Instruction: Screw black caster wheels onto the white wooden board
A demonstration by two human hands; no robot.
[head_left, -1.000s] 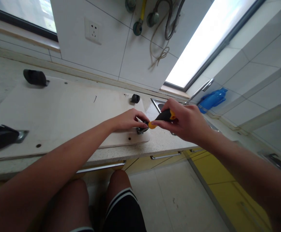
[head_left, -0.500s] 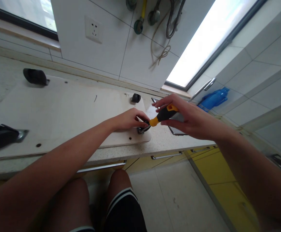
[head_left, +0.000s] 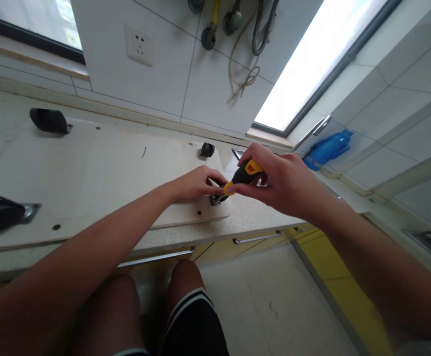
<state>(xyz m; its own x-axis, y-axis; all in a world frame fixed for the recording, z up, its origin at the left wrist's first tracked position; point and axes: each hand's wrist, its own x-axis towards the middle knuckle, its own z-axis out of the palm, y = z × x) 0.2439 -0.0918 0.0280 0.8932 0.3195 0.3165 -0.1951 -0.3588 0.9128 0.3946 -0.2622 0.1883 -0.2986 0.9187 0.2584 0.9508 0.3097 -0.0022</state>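
Note:
A long white board (head_left: 119,163) lies on the speckled countertop. My left hand (head_left: 196,184) rests over its right end, thumb and fingers closed on a small black fitting with a metal bracket (head_left: 214,200) near the front corner. In my right hand (head_left: 282,180) is a screwdriver (head_left: 242,175) with a black and yellow handle. It tilts down to the left, its metal shaft reaching the bracket; the tip's exact seat is too small to make out. My left fingers partly hide the fitting.
More black fittings sit on the board: a small one (head_left: 208,150) at the back right, larger ones at the back left (head_left: 50,121) and front left (head_left: 0,216). A sink with a faucet (head_left: 313,131) and a blue thermos-like bottle (head_left: 328,149) lie beyond my right hand.
My right hand has moved slightly left and turned on the screwdriver, its thumb now lower along the yellow collar. My left hand stays at the fitting.

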